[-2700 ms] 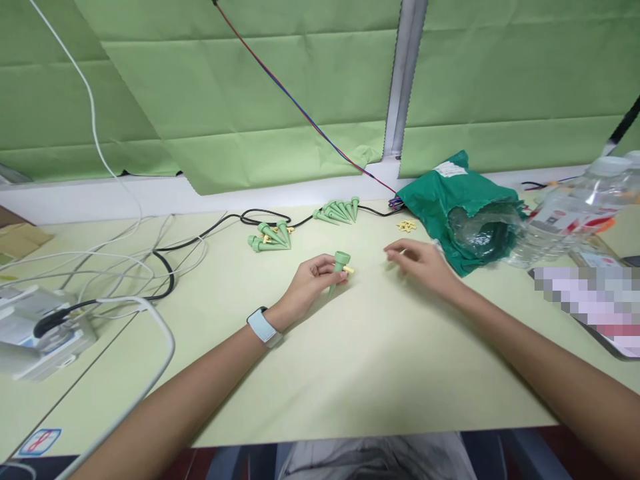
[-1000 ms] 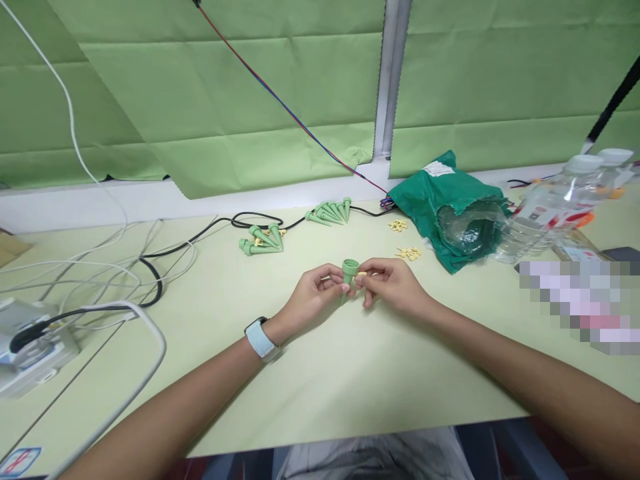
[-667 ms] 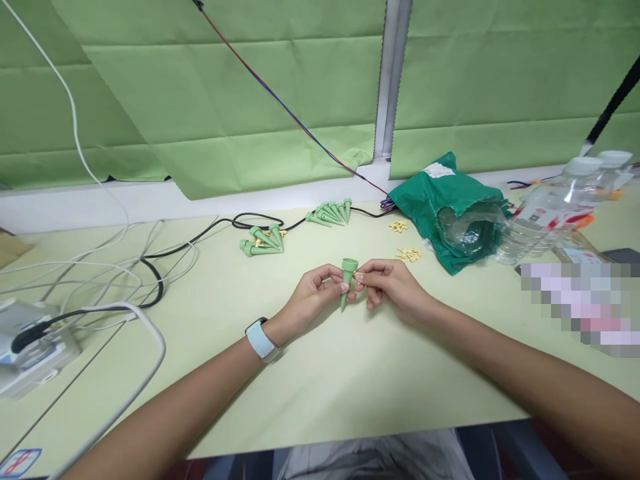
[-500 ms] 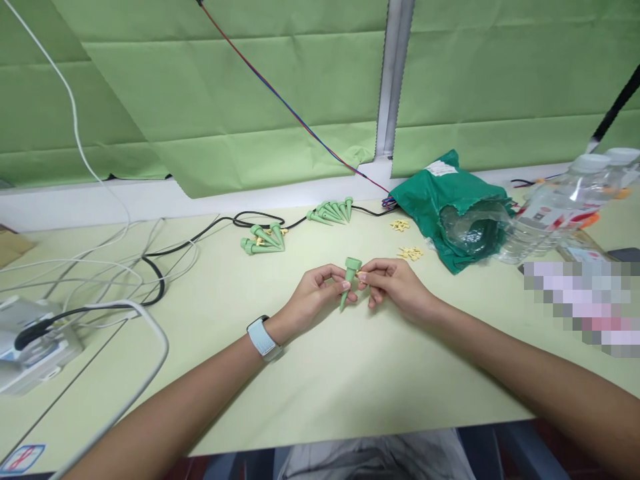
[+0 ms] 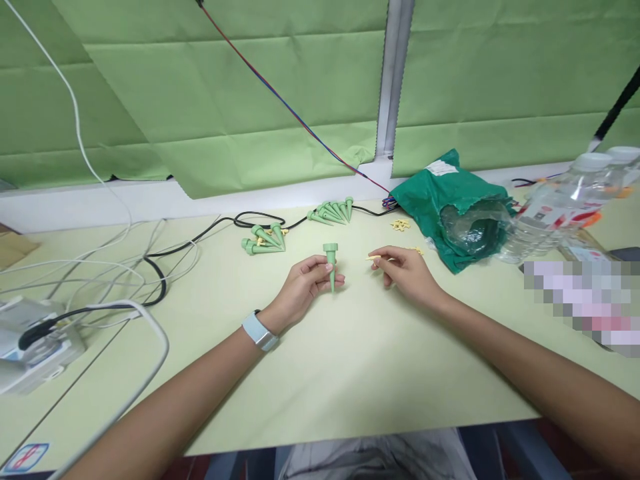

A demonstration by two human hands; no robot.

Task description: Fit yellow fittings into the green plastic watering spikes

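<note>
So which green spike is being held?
The green spike in the left hand, pointing downward; the other green spikes rest in two clusters on the table.

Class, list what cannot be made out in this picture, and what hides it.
Head view: the held end of the yellow piece, covered by the grip of the right hand.
Head view: the deep inside of the green bag, behind crumpled plastic.
Head view: writing on the white label, too small.
Head view: full shape of the brown cardboard, cut off by the left edge.
</note>
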